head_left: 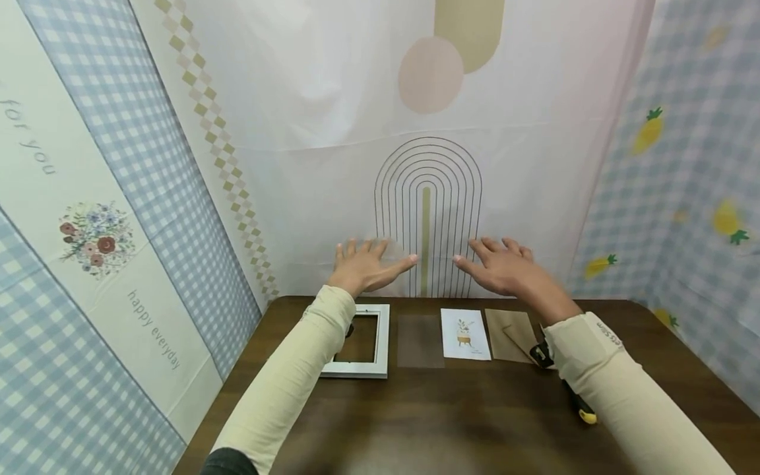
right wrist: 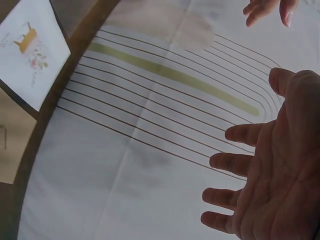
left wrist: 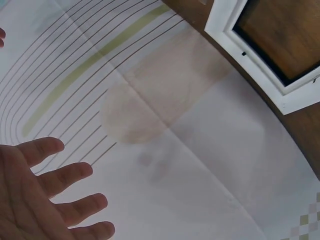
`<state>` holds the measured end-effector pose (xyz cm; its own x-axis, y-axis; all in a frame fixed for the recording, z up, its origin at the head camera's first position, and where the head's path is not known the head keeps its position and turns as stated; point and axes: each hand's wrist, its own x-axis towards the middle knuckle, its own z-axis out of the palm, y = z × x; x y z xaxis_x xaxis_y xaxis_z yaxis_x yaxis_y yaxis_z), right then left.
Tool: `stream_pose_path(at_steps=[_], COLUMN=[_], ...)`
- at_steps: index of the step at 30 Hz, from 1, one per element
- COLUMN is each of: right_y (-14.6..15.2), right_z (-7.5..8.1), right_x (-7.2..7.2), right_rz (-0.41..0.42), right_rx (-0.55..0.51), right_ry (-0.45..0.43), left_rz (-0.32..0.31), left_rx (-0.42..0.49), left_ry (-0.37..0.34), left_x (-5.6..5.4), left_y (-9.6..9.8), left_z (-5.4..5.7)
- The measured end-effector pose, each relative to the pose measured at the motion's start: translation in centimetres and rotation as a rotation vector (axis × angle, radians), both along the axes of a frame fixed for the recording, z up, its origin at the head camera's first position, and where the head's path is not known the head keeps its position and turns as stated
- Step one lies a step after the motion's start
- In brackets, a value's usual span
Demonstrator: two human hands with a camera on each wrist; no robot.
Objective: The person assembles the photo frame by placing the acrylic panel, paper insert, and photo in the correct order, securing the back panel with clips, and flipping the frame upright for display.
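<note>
Both hands hover in the air over the far edge of the table, fingers spread and holding nothing. My left hand (head_left: 363, 269) is above the white picture frame (head_left: 382, 343), which lies flat with its middle open and is partly hidden by the left sleeve. To its right lie a clear sheet (head_left: 420, 341), a white card with a potted-plant picture (head_left: 466, 334) and a brown backing board (head_left: 509, 335). Out past the board's upper side, my right hand (head_left: 501, 267) is raised with straight fingers. In the right wrist view the same hand (right wrist: 272, 170) shows its palm.
Beside the right sleeve are a black object (head_left: 541, 354) and a black tool with a yellow end (head_left: 586, 415), both partly covered by that arm. The dark wooden table (head_left: 451, 422) meets a white printed cloth (head_left: 320, 198) at the back. Checked cloths hang left and right.
</note>
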<state>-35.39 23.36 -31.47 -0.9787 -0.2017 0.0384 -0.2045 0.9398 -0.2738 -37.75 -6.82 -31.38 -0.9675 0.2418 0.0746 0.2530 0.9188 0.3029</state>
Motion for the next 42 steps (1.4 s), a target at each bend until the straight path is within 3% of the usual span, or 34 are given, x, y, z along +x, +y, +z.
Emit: stream_pose_path(at_steps=[9,19,26,35,42], right_y=[-0.8,-1.0,-1.1,-1.8,-1.7], right_z=[-1.3,-2.8,-4.4,-5.3,-6.2], right_x=[-0.4,-0.2,-1.0,-1.0,-1.4], right_rz=[0.005,0.025,0.034,0.048,0.052], right_rx=[-0.003,0.018,0.017,0.013,0.017], right_ry=[-0.018,-0.023,-0.016,-0.056,-0.064], left_rz=[0.016,0.014,0.019,0.099,0.147], left_rx=[-0.035,0.009,0.054,-0.046,-0.020], left_ry=[-0.030,-0.022,-0.015,-0.104,-0.164], left_x=[-1.7,0.0,-0.1,0.3,0.6], left_y=[-1.7,-3.4,-5.1,-6.7,-7.5], left_z=[-2.0,-2.5,-4.3,-6.5,-8.2])
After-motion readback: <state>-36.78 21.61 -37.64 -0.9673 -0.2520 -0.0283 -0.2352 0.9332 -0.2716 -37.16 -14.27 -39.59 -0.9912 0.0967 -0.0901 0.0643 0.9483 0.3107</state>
